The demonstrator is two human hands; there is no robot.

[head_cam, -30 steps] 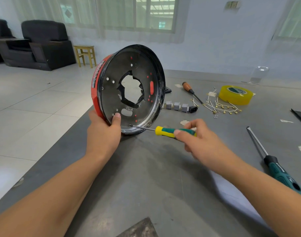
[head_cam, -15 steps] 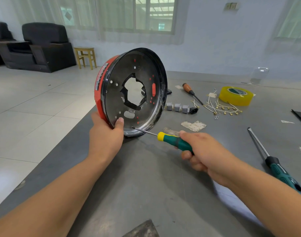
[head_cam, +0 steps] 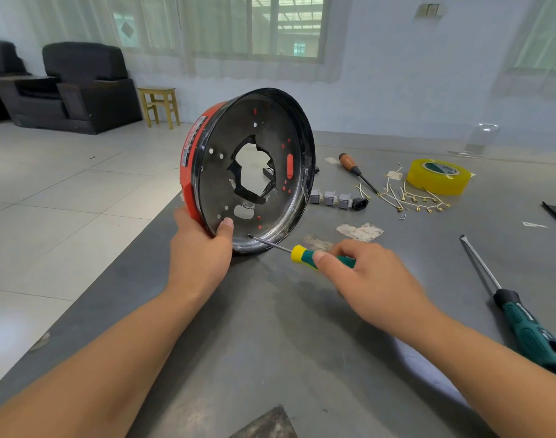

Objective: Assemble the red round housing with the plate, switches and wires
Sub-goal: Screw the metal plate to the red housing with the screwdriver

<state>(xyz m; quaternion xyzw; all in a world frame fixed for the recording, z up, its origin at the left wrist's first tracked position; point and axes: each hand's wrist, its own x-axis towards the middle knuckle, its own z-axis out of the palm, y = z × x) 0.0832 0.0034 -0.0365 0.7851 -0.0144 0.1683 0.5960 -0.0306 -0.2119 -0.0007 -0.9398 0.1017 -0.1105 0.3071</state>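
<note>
Gripping red housing, left hand; right hand fingers pinch small screwdriver.

- L hand & R hand: bare, no gloves, rings or watch.
- Both forearms bare to frame edge at 6-7 and 4-5 o'clock, no sleeves in view.
- Nails short, plain.

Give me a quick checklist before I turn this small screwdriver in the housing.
1. Red housing steadied on edge by left hand: ok.
2. Right hand gripping small screwdriver: ok.
3. Tip seated in a screw near the lower rim: cannot tell.
4. Left thumb clear of the tip: not ok, it lies close.
5. Switches and wires on the table within reach: ok.
</note>
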